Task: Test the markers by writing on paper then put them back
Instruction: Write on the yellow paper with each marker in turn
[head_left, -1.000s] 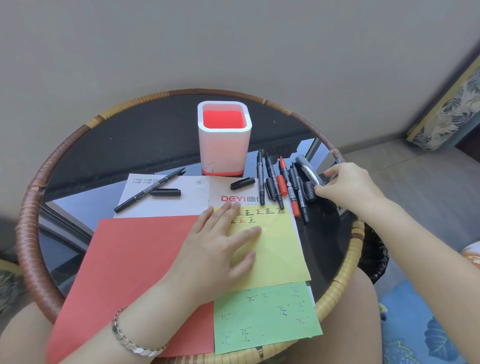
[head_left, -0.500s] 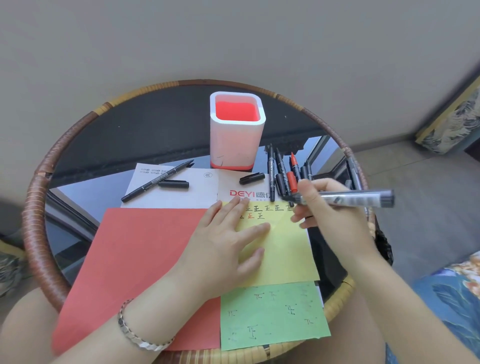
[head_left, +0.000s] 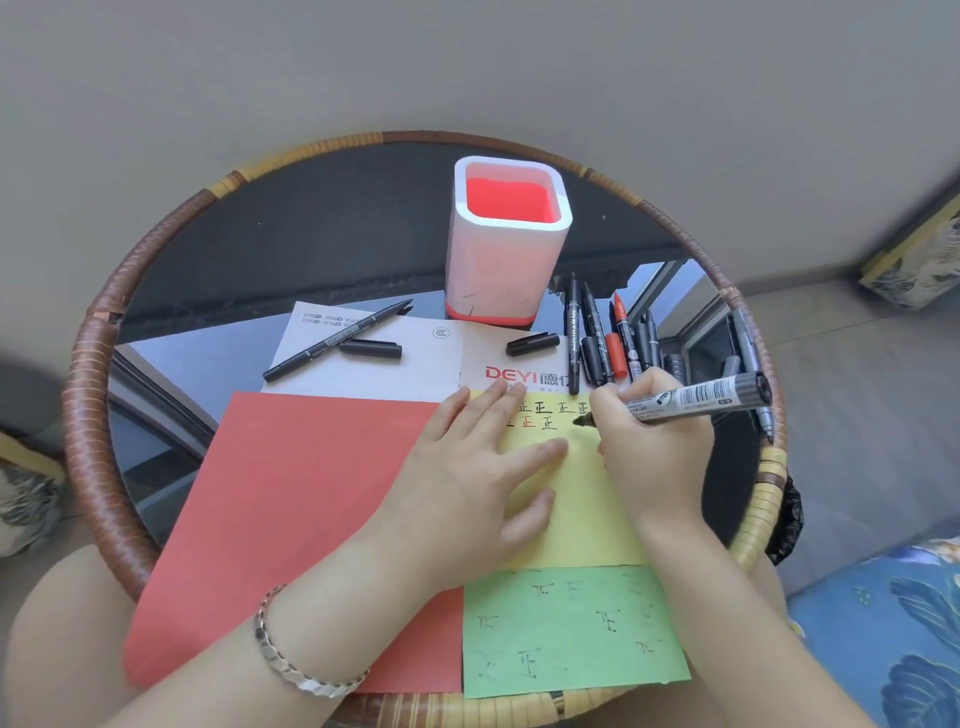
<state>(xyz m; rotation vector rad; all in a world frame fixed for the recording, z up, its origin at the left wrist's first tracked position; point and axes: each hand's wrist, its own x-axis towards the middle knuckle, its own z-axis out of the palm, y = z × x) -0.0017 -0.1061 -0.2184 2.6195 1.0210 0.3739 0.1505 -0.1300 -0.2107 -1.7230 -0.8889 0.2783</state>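
The right hand (head_left: 655, 457) holds a thick grey marker (head_left: 701, 399) right of centre. Its fingers (head_left: 608, 410) are clenched round the barrel low down, close to the dark tip, which is at the yellow paper (head_left: 587, 509) beside two rows of small written characters. The long rear end slants away toward the right edge of the frame. The marker looks light, stiff and smooth-sided, so a pinch near the tip gives the best control. Held further back, it would probably wobble and the barrel could slip.

The left hand (head_left: 467, 483) lies flat with its fingers released and spread, pressing the yellow paper down. That seems needed, because the sheet is thin and limp and lies over other sheets on a glossy round counter (head_left: 88, 415). A red paper (head_left: 311, 499) fills the centre left, and a green paper (head_left: 571, 634) with fainter marks lies at the lower right.

The other markers (head_left: 597, 338) lie side by side just above the right hand. The white pen holder with a red inside (head_left: 509, 244) stands above centre. An uncapped black marker (head_left: 337, 340) rests on a white printed sheet (head_left: 374, 379) beside a loose cap (head_left: 371, 349), and a second cap (head_left: 532, 344) lies near the holder. These are small, round pieces that would likely roll. Fresh ink may smear under a palm.
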